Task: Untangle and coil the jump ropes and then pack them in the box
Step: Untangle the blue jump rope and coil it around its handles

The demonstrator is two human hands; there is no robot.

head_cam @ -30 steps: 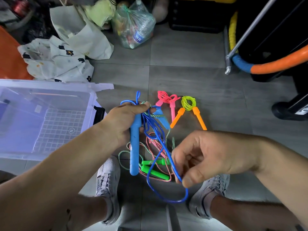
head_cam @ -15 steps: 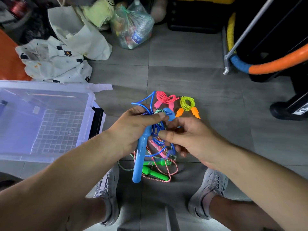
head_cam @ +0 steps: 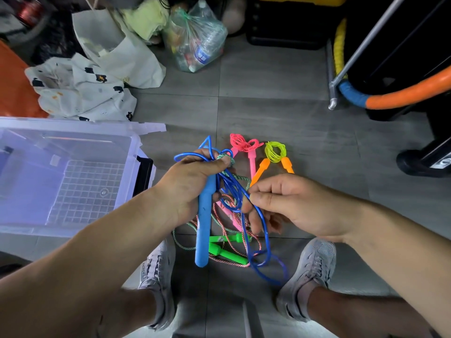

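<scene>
A: Left grip (head_cam: 188,184) curled round the blue rope (head_cam: 266,240) — handle and loops, above the floor. Right grip (head_cam: 300,203) pinches one strand. Box (head_cam: 85,186) sits open to the left.

B: Risk — the slack loop hangs into the striped tangle (head_cam: 227,254) below. Pulling could snag it and tighten knots.

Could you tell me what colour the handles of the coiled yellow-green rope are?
The handles are orange, seen best in the head view.

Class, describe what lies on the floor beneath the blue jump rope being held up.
Two green handles and tangled red-white and green cords lie there. The left hand and right hand cover the tangle's upper part.
</scene>
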